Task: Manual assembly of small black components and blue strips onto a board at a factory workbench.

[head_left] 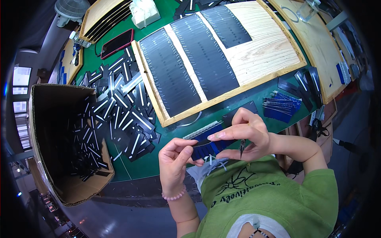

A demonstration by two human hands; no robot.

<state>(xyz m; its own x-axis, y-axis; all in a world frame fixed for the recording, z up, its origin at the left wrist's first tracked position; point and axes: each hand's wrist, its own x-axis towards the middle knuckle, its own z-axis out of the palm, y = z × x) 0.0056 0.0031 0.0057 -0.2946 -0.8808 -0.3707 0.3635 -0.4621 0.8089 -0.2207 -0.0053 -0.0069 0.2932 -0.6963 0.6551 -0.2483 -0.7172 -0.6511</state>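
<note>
While both hands meet above the near edge of the green table (158, 12), the left hand (174, 158) pinches one end of a small stack of dark blue strips (207, 147) between thumb and fingers, and the right hand (246, 137) closes on the other end, thumb and forefinger pressed together over it. Stack position: held in the air just in front of the person's green shirt (270, 198), between the two hands. Right hand, further item: a slim dark pointed tool (241, 147) hanging down from its fingers. Left wrist: pink bead bracelet (174, 195). Table, centre: wooden board (270, 43) carrying three long rows of dark strips laid side by side. Table, left: loose heap of black strips with white bands (123, 107), spilling toward an open cardboard box (51, 174) that holds more of the same. Table, right: fanned pile of blue strips (281, 107). Far side: phone with red case (117, 43), small white fan (71, 10).
</note>
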